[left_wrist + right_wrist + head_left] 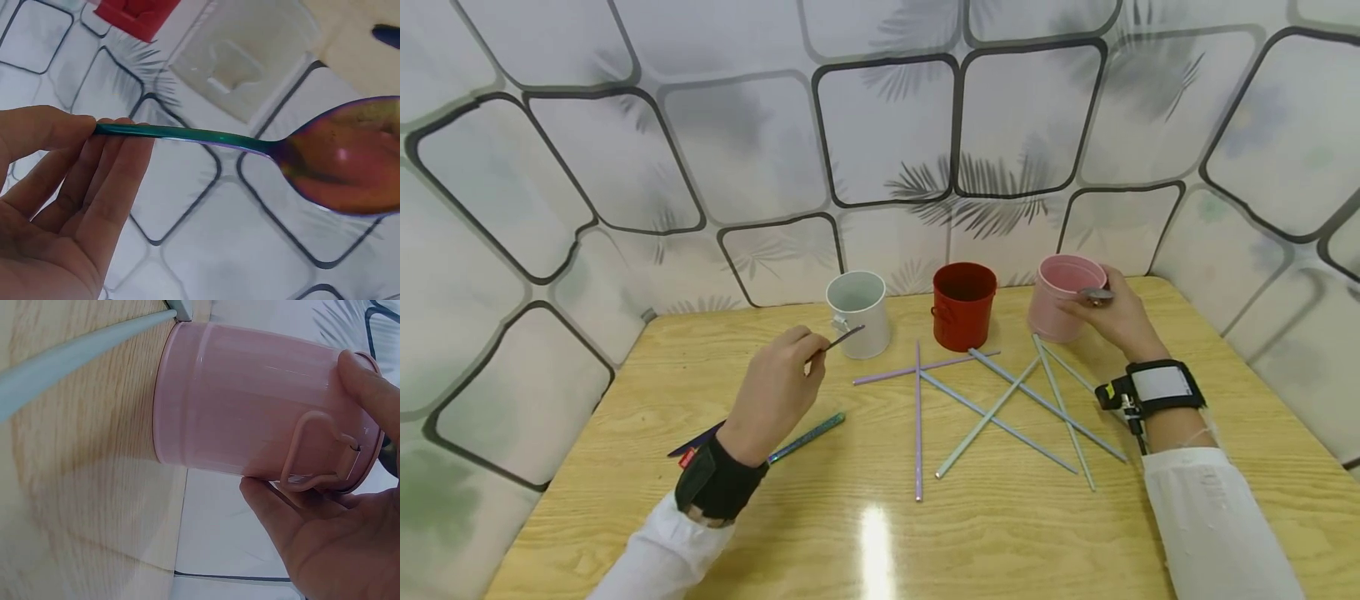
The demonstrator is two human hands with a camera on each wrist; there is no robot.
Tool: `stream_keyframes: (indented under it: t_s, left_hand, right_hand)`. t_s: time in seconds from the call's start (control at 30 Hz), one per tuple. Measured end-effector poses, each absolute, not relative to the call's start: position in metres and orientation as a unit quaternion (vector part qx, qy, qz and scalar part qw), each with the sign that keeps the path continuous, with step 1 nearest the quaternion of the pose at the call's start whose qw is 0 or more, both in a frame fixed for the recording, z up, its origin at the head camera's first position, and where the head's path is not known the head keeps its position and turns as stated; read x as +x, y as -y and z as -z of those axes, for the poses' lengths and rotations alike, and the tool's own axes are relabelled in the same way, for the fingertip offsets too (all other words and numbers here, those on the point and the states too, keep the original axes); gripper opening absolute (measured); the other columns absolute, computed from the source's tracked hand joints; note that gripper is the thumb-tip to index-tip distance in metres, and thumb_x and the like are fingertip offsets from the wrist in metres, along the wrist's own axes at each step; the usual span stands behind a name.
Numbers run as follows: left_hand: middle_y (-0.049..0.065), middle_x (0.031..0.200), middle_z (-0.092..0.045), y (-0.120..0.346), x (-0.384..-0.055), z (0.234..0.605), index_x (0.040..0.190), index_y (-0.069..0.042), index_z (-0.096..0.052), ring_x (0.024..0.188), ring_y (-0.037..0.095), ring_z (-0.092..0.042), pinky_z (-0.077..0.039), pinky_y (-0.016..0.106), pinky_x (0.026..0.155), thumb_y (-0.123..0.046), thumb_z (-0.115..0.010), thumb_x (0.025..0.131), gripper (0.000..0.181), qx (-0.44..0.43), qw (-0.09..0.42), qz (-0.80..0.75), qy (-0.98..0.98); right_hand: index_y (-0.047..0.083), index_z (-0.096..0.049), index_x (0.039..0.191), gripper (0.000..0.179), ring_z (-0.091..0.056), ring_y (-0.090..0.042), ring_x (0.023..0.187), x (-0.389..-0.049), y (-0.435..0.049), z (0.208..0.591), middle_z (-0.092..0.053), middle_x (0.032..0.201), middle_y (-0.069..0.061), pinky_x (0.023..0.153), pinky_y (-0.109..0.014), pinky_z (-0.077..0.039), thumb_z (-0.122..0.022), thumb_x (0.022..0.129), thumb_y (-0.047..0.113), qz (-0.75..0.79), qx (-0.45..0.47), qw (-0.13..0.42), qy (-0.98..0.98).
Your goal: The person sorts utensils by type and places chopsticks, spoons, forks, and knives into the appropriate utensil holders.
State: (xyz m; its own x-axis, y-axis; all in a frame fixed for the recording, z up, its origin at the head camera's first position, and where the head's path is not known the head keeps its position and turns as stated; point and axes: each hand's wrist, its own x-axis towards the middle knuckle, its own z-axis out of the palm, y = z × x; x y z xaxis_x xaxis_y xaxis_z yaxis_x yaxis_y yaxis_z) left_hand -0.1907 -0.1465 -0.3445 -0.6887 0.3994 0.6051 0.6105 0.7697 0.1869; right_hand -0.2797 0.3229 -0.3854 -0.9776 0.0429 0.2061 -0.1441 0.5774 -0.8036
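Observation:
My left hand (778, 392) pinches the handle end of a spoon between thumb and fingers, in the air in front of the white bucket (868, 337). In the left wrist view, this spoon (340, 156) has a green handle and a shiny orange-purple bowl. At the right, my right hand (1116, 317) grips the pink bucket (1051, 308) near its rim, thumb on one side and fingers on the other. The bucket (250, 400) stands upright on the table, its wire-like handle beside the fingers. A metallic spoon bowl (1096, 294) shows at the right hand; its handle is hidden.
A red bucket (964, 312) stands between the white and pink ones. Several thin purple, blue and pale green sticks (917, 433) lie crossed on the wooden table (1000, 533). Near the left wrist lie a glittery blue-green stick (808, 437) and a dark blue item (696, 439). A patterned wall (760, 142) rises behind.

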Motion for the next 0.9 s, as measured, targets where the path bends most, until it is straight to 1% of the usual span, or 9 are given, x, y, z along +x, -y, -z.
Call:
stream_keyframes:
  t_s: [0.17, 0.33, 0.47, 0.63, 0.73, 0.83, 0.9]
  left_hand:
    - [0.011, 0.092, -0.068, 0.128, -0.191, 0.326, 0.096, 0.0, -0.075, 0.078, 0.023, -0.064, -0.053, 0.033, 0.064, 0.01, -0.075, 0.087, 0.014, -0.32, 0.315, 0.204, 0.87]
    - [0.01, 0.093, -0.068, 0.1, -0.191, 0.305, 0.098, -0.001, -0.076, 0.08, 0.023, -0.065, -0.054, 0.032, 0.068, 0.008, -0.072, 0.09, 0.013, -0.372, 0.329, 0.226, 0.838]
    - [0.008, 0.092, -0.068, 0.073, -0.192, 0.288, 0.101, -0.001, -0.076, 0.08, 0.02, -0.065, -0.054, 0.028, 0.07, 0.007, -0.07, 0.091, 0.013, -0.414, 0.323, 0.249, 0.814]
    - [0.01, 0.094, -0.069, 0.041, -0.196, 0.271, 0.103, 0.002, -0.074, 0.082, 0.019, -0.064, -0.051, 0.022, 0.07, 0.006, -0.068, 0.093, 0.012, -0.455, 0.308, 0.288, 0.784]
    - [0.011, 0.097, -0.07, 0.025, -0.201, 0.262, 0.103, 0.002, -0.074, 0.086, 0.019, -0.065, -0.053, 0.02, 0.075, 0.006, -0.067, 0.094, 0.012, -0.464, 0.296, 0.316, 0.773]
    - [0.012, 0.1, -0.072, 0.01, -0.209, 0.256, 0.105, 0.003, -0.073, 0.091, 0.02, -0.068, -0.054, 0.018, 0.082, 0.005, -0.068, 0.095, 0.012, -0.466, 0.283, 0.342, 0.765]
    - [0.013, 0.101, -0.072, 0.001, -0.215, 0.253, 0.106, 0.003, -0.073, 0.091, 0.02, -0.069, -0.054, 0.016, 0.084, 0.004, -0.068, 0.095, 0.013, -0.467, 0.273, 0.362, 0.76]
  right_hand:
    - [-0.005, -0.022, 0.159, 0.089, -0.045, -0.049, 0.132, -0.279, -0.322, 0.386, -0.042, 0.149, -0.035, 0.108, -0.065, -0.038, -0.077, 0.095, 0.023, -0.459, 0.026, 0.096, 0.883]
    - [-0.006, -0.023, 0.158, 0.087, -0.047, -0.047, 0.131, -0.279, -0.323, 0.387, -0.044, 0.146, -0.035, 0.108, -0.063, -0.038, -0.076, 0.096, 0.024, -0.46, 0.027, 0.098, 0.882]
    - [-0.007, -0.023, 0.158, 0.087, -0.047, -0.047, 0.131, -0.278, -0.323, 0.387, -0.044, 0.146, -0.035, 0.108, -0.062, -0.038, -0.076, 0.096, 0.024, -0.458, 0.026, 0.097, 0.883]
    - [-0.006, -0.022, 0.158, 0.088, -0.045, -0.048, 0.134, -0.278, -0.323, 0.387, -0.042, 0.148, -0.035, 0.109, -0.063, -0.038, -0.076, 0.096, 0.025, -0.462, 0.024, 0.09, 0.882]
    - [-0.006, -0.022, 0.159, 0.089, -0.044, -0.048, 0.135, -0.278, -0.323, 0.387, -0.041, 0.149, -0.035, 0.109, -0.064, -0.037, -0.076, 0.096, 0.026, -0.463, 0.024, 0.089, 0.882]
    - [-0.006, -0.022, 0.158, 0.09, -0.043, -0.049, 0.135, -0.278, -0.323, 0.386, -0.041, 0.149, -0.035, 0.109, -0.064, -0.037, -0.077, 0.095, 0.027, -0.462, 0.022, 0.089, 0.882]
    - [-0.006, -0.023, 0.158, 0.09, -0.043, -0.048, 0.135, -0.278, -0.323, 0.386, -0.041, 0.149, -0.035, 0.109, -0.064, -0.037, -0.077, 0.095, 0.028, -0.459, 0.021, 0.09, 0.884]
